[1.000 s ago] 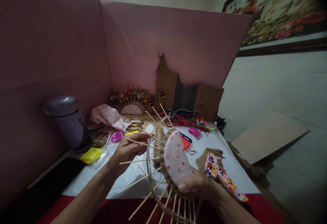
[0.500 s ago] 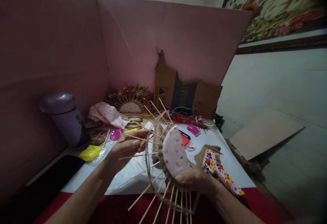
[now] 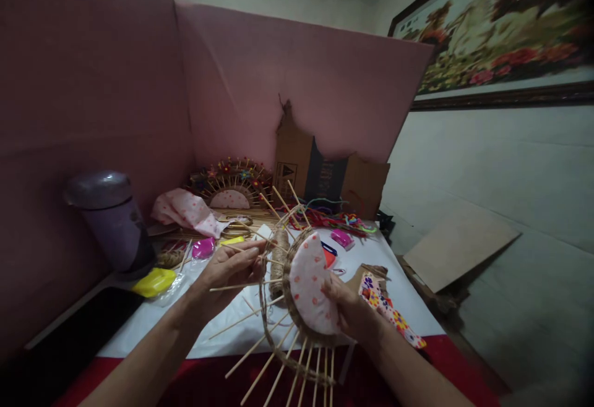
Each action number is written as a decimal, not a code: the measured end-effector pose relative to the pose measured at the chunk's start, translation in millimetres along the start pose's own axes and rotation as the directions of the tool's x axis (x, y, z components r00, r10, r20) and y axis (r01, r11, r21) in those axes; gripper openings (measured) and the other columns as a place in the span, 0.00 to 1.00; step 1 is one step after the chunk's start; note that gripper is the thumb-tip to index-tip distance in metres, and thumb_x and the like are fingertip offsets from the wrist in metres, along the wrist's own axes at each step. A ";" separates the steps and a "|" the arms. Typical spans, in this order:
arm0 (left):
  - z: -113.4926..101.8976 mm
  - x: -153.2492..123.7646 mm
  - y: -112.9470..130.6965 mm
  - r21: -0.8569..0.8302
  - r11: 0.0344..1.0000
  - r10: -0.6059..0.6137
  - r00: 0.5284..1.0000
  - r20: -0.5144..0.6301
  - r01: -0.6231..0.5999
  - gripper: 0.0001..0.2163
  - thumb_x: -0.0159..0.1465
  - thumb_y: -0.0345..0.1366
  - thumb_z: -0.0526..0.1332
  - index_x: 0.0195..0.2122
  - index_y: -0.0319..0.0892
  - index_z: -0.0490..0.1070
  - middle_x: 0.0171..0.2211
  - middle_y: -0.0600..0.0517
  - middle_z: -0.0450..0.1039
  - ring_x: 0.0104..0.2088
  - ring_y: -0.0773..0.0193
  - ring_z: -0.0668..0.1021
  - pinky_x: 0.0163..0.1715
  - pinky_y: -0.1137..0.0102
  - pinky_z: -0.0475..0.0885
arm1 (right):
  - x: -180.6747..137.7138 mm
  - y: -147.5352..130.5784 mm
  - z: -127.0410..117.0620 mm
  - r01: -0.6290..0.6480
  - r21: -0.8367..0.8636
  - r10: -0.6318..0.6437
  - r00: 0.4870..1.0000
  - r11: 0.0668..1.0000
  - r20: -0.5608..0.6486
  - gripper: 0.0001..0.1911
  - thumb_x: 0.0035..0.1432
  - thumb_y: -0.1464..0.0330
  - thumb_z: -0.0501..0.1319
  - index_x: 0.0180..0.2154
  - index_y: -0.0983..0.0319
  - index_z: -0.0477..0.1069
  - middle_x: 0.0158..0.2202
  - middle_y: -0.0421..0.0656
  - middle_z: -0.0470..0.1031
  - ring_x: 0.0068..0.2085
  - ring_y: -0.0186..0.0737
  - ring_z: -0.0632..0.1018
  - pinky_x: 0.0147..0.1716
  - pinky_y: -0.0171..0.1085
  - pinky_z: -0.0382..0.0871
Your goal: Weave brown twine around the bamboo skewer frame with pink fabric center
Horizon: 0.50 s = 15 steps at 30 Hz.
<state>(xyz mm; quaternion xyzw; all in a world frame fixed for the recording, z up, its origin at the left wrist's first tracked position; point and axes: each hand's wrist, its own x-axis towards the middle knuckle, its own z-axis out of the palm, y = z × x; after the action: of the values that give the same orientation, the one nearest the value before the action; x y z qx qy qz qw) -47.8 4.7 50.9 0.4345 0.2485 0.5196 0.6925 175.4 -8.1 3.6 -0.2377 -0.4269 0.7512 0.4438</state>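
Regripped fan [image 3: 306, 283]
Right hand [image 3: 348, 311] has slid up, clamped on its cloth; left hand [image 3: 229, 269] pinches a stick [image 3: 273, 260].

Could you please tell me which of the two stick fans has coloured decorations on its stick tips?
The far fan standing by the pink board. The held fan, between the left hand and right hand, has bare sticks.

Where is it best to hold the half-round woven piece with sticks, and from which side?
Probably grip the fabric-covered half-disc at its straight edge, coming from the right, where the right hand is. It is the flat, solid core; the sticks fan out thin on the other sides.
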 end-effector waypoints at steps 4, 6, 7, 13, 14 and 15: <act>-1.2 1.7 -2.1 -0.004 1.000 -0.009 0.997 0.071 0.009 0.10 0.57 0.32 0.60 0.38 0.35 0.75 0.33 0.47 0.73 0.26 0.73 0.69 0.28 0.79 0.65 | 11.3 -23.9 11.4 0.034 -0.004 -0.034 0.997 0.999 0.069 0.24 0.45 0.54 0.63 0.40 0.65 0.70 0.36 0.48 0.76 0.38 0.44 0.75 0.38 0.40 0.67; 0.6 2.3 -1.3 -0.009 1.000 -0.017 0.996 0.092 0.017 0.11 0.59 0.33 0.59 0.40 0.35 0.74 0.31 0.47 0.72 0.26 0.73 0.68 0.27 0.78 0.65 | 18.0 -33.1 16.6 0.024 -0.001 -0.024 0.995 1.000 0.095 0.23 0.44 0.57 0.64 0.40 0.65 0.70 0.35 0.47 0.76 0.36 0.42 0.76 0.37 0.38 0.67; 2.0 2.4 -0.5 -0.011 1.000 -0.018 0.995 0.103 0.020 0.11 0.59 0.33 0.58 0.41 0.36 0.74 0.30 0.47 0.72 0.25 0.73 0.68 0.27 0.78 0.64 | 20.9 -35.9 18.4 0.014 0.000 -0.014 0.994 1.000 0.105 0.23 0.43 0.58 0.65 0.40 0.64 0.70 0.35 0.46 0.76 0.34 0.41 0.76 0.35 0.37 0.67; 7.1 4.6 1.1 0.039 0.999 -0.041 0.989 0.139 0.036 0.14 0.56 0.36 0.62 0.42 0.38 0.74 0.31 0.46 0.73 0.24 0.71 0.68 0.25 0.76 0.64 | 25.9 -34.7 15.6 -0.100 0.015 0.100 0.995 0.995 -0.010 0.17 0.39 0.62 0.66 0.32 0.66 0.72 0.23 0.43 0.76 0.22 0.36 0.74 0.25 0.33 0.67; 6.6 5.8 0.2 0.052 0.998 -0.049 0.990 0.133 0.043 0.15 0.54 0.36 0.63 0.42 0.38 0.74 0.30 0.46 0.74 0.25 0.70 0.70 0.26 0.76 0.64 | 24.8 -33.6 13.5 -0.103 0.016 0.104 0.994 0.995 -0.043 0.15 0.40 0.62 0.65 0.29 0.67 0.71 0.21 0.43 0.76 0.21 0.35 0.74 0.25 0.33 0.66; 6.2 7.3 -1.0 0.065 0.997 -0.057 0.990 0.131 0.049 0.15 0.53 0.35 0.64 0.43 0.39 0.74 0.30 0.46 0.74 0.26 0.68 0.71 0.26 0.75 0.65 | 23.6 -32.8 11.1 -0.095 0.015 0.095 0.993 0.995 -0.070 0.15 0.42 0.61 0.64 0.27 0.67 0.71 0.20 0.43 0.75 0.21 0.35 0.74 0.24 0.32 0.66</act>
<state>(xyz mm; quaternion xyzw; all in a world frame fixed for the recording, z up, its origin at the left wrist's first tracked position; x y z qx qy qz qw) -39.9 9.2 53.9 0.4823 0.2293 0.4630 0.7074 170.8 15.5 37.9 -0.2815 -0.3949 0.7651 0.4236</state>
